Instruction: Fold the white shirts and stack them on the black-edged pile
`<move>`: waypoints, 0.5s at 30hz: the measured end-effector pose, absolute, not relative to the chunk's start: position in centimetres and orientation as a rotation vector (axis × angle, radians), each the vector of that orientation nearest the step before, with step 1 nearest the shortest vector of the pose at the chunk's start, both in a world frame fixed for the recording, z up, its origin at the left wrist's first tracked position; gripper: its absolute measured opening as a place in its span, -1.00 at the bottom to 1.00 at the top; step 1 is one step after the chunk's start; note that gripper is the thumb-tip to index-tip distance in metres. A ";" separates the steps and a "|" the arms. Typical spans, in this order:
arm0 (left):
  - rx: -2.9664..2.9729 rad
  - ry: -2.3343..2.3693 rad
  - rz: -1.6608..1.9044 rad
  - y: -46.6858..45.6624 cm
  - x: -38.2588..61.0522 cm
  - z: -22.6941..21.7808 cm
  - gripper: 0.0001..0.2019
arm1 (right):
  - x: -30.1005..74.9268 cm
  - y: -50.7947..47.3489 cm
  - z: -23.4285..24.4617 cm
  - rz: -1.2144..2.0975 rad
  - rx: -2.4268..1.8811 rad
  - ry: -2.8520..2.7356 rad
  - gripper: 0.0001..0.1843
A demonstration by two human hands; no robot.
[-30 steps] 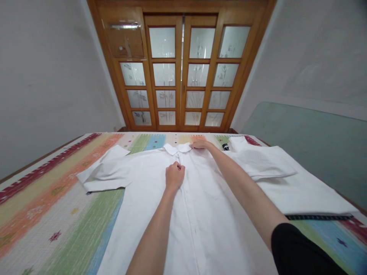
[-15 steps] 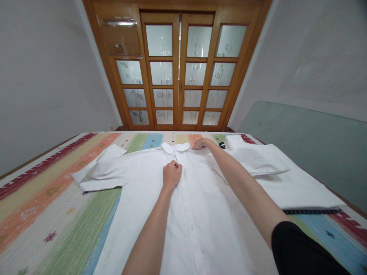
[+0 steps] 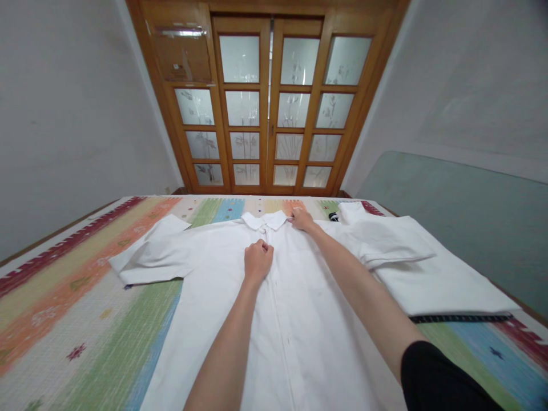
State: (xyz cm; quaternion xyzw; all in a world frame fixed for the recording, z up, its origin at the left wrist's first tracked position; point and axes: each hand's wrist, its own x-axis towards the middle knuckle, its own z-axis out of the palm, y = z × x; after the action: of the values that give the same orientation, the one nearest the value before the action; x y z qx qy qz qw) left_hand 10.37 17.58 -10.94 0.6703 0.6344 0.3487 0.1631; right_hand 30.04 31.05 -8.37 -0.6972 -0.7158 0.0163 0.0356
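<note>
A white short-sleeved shirt lies spread front side up, its collar toward the far edge and its button placket running down the middle. My left hand is closed at the placket just below the collar, fingers curled on the fabric. Beside the collar, at the right shoulder edge, my right hand pinches the shirt cloth. The left sleeve lies flat out to the side. The right sleeve rests over a folded white cloth.
A striped, multicoloured cover lies under the shirt. A small black-and-white item sits beyond the right shoulder. Pale green glass or board stands along the right wall. Wooden glazed doors are at the back.
My right hand has shifted slightly along the shoulder by the collar, its fingers now more curled. The right-hand cloth near the sleeve has moved a little. My left hand stays at the placket.
</note>
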 end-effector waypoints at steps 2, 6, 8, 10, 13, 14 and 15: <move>1.924 1.813 0.992 17.6 10.4 -10.9 -0.85 | 29.7 30.4 -9.2 -0.060 -2.138 -2.102 -0.66; 1.932 1.816 0.988 17.6 10.4 -10.9 -0.84 | 28.9 29.3 -10.0 -0.284 -2.121 -1.873 -0.58; 1.936 1.815 0.992 17.6 10.4 -11.0 -0.84 | 28.6 29.0 -9.9 -0.335 -2.109 -1.822 -0.56; 1.945 1.813 0.999 17.6 10.4 -11.0 -0.84 | 28.4 28.8 -9.5 -0.366 -2.085 -1.818 -0.56; 1.955 1.819 0.999 17.6 10.4 -11.0 -0.84 | 28.2 28.9 -9.0 -0.276 -2.080 -1.908 -0.54; 1.954 1.823 0.997 17.6 10.4 -11.0 -0.84 | 28.3 28.9 -8.8 -0.210 -2.100 -1.955 -0.54; 1.953 1.825 0.994 17.6 10.4 -11.0 -0.84 | 28.3 29.1 -8.7 -0.140 -2.129 -2.004 -0.53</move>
State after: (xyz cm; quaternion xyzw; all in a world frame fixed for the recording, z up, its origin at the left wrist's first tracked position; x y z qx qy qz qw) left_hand 10.41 17.57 -11.03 0.6775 0.6334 0.3448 0.1444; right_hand 28.33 29.06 -8.70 -0.7232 -0.6807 -0.0476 0.1067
